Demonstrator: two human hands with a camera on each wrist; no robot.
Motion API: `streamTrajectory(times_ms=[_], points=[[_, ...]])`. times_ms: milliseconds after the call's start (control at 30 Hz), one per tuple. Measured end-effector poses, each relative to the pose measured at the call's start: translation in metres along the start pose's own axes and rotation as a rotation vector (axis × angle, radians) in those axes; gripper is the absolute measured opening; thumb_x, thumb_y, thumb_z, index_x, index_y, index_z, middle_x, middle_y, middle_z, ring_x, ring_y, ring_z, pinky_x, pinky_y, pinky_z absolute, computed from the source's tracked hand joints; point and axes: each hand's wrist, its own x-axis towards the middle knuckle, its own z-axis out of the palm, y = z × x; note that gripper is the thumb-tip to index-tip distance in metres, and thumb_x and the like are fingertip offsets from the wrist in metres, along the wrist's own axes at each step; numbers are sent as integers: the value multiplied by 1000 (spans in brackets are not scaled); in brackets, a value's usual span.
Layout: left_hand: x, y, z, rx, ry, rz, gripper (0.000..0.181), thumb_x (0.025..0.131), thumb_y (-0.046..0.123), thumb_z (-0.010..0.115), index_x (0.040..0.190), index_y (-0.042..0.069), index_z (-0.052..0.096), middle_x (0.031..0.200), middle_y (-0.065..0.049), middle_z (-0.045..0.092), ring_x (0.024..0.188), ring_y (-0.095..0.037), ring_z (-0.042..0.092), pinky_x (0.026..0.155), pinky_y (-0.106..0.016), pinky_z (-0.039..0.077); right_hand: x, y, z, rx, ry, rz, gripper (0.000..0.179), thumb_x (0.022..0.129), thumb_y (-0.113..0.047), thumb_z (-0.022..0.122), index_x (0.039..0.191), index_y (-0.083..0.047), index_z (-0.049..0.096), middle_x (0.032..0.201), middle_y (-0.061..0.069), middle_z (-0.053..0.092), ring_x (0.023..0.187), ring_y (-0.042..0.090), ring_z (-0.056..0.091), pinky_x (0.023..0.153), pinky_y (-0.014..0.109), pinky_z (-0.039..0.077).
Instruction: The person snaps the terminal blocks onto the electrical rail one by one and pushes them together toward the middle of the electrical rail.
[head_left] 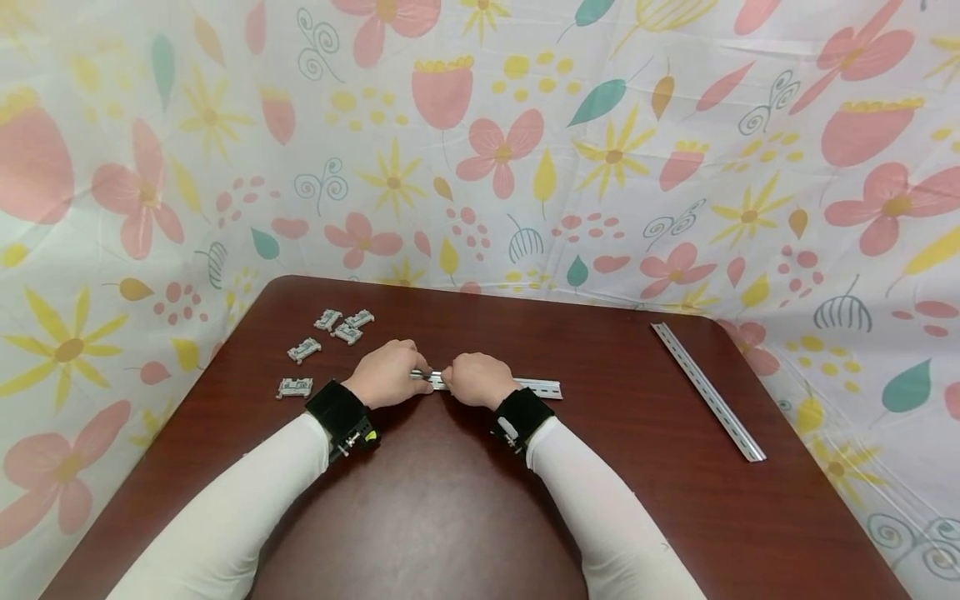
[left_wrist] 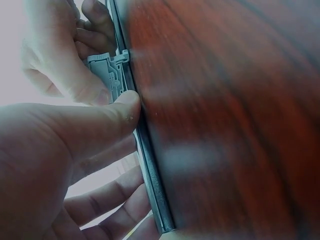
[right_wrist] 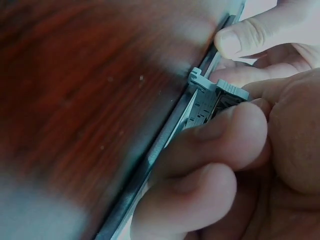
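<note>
A slotted metal DIN rail (head_left: 543, 388) lies crosswise near the middle of the table, in front of both hands. My left hand (head_left: 386, 375) grips its left part, the thumb pressing along the near edge in the left wrist view. A grey DIN-rail terminal block (left_wrist: 111, 72) sits at the rail, its clipped foot at the rail's edge. My right hand (head_left: 480, 380) pinches this block between thumb and fingers, just right of the left hand. In the right wrist view the fingers partly cover the block (right_wrist: 202, 102); whether it is fully seated I cannot tell.
Several loose grey terminal blocks (head_left: 303, 350) lie on the left side of the brown table (head_left: 600, 483). A second DIN rail (head_left: 708, 392) lies slantwise near the right edge. Behind the table hangs a flower-patterned curtain (head_left: 502, 208).
</note>
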Motion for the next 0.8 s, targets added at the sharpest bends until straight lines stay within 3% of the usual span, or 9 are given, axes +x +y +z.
streamTrajectory(times_ms=[200, 333, 467, 567, 633, 800], points=[[1, -1, 1, 1, 8, 15, 20, 94, 30, 92, 110, 18, 89, 100, 2, 69, 93, -22, 65, 75, -39, 57, -6, -4, -7, 35, -18, 17, 53, 112, -39, 48, 66, -23, 67, 70, 1, 63, 62, 20, 61, 51, 42, 52], [1, -1, 1, -4, 9, 10, 19, 93, 29, 92, 110, 19, 89, 100, 3, 69, 91, -19, 63, 74, -38, 56, -34, -26, -33, 48, 2, 23, 52, 113, -34, 51, 65, -20, 63, 69, 2, 59, 63, 20, 57, 55, 41, 51], [2, -4, 2, -7, 3, 11, 19, 93, 30, 92, 109, 20, 88, 99, 5, 68, 89, -17, 62, 73, -37, 56, -33, -25, -31, 50, -7, 22, 53, 115, -36, 50, 67, -19, 65, 72, 4, 61, 66, 21, 58, 59, 43, 53], [3, -6, 2, -5, 2, 17, 22, 94, 32, 91, 112, 20, 87, 101, 5, 70, 90, -16, 62, 74, -37, 56, -13, -8, -10, 44, -2, 10, 52, 113, -41, 48, 67, -23, 66, 73, 1, 63, 67, 20, 60, 57, 44, 53], [3, -8, 0, -2, 2, 18, 25, 95, 33, 90, 115, 19, 87, 103, 4, 71, 91, -17, 64, 75, -37, 56, -17, -12, -13, 42, 11, 17, 50, 112, -39, 49, 67, -22, 65, 74, 2, 63, 68, 20, 60, 58, 45, 53], [-1, -16, -8, -5, 12, -11, 28, 99, 34, 86, 120, 16, 86, 110, 0, 75, 98, -20, 69, 81, -41, 59, -41, -33, -40, 59, -4, 35, 49, 113, -30, 50, 68, -18, 66, 75, 4, 64, 70, 22, 61, 61, 47, 55]])
